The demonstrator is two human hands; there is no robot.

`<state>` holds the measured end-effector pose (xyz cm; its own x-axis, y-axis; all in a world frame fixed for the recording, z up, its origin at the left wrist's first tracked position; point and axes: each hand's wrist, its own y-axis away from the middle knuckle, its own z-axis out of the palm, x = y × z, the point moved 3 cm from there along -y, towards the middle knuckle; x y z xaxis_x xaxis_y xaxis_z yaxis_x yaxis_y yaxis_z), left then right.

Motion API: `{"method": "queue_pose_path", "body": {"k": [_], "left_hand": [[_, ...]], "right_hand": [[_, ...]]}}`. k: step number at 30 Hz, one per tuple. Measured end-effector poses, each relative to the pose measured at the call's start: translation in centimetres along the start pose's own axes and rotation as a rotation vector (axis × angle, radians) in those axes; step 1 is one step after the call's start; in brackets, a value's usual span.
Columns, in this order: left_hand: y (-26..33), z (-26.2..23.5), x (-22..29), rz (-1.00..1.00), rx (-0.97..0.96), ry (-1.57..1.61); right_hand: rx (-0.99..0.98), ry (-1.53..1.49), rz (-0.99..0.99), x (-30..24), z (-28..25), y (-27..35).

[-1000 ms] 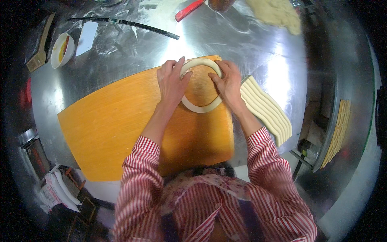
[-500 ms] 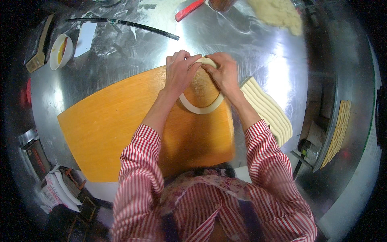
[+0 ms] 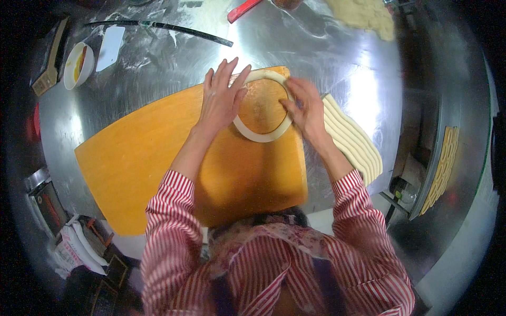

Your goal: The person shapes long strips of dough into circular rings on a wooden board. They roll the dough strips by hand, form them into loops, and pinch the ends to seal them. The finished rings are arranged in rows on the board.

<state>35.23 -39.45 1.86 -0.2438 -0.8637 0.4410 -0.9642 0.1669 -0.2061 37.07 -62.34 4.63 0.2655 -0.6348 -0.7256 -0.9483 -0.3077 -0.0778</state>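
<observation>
A pale ring of rolled dough (image 3: 263,138) lies closed on the orange-brown wooden board (image 3: 158,168), near its far right corner. My left hand (image 3: 221,95) is at the ring's left side, fingers spread, covering part of it. At the opposite side, my right hand (image 3: 308,108) has its thumb inside the ring and its fingertips by the upper right edge, apart from each other. Just right of the board, several pale dough strips (image 3: 352,142) lie side by side on the metal table.
The steel table (image 3: 174,68) holds a black rod (image 3: 184,34), a white scraper (image 3: 110,48), a white bowl (image 3: 69,71) with yellow contents and a red-handled tool (image 3: 244,10). A large dough slab (image 3: 366,18) lies far right. Shaped dough pieces (image 3: 441,168) rest on a tray at right.
Both hands have come off the ring's far end and parted, left hand leftward, right hand rightward and nearer. The ring now shows as a wider, rounder loop.
</observation>
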Motion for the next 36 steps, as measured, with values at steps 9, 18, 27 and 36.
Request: {"method": "queue_pose_path", "body": {"k": [9,18,27,36], "left_hand": [[6.6,-0.5,2.3,0.227,-0.366,0.077],[8.6,0.3,3.7,0.295,-0.313,-0.03],[4.6,4.5,17.9,0.52,-0.281,0.174],[5.2,10.2,25.4,0.573,-0.433,-0.056]], "right_hand": [[-0.309,0.264,-0.323,-1.4,0.4,7.3],[-0.017,0.262,-0.111,-1.5,-2.6,12.7],[0.369,0.619,0.464,6.4,-11.8,28.0],[0.367,0.617,0.543,8.1,-11.2,29.5]]}}
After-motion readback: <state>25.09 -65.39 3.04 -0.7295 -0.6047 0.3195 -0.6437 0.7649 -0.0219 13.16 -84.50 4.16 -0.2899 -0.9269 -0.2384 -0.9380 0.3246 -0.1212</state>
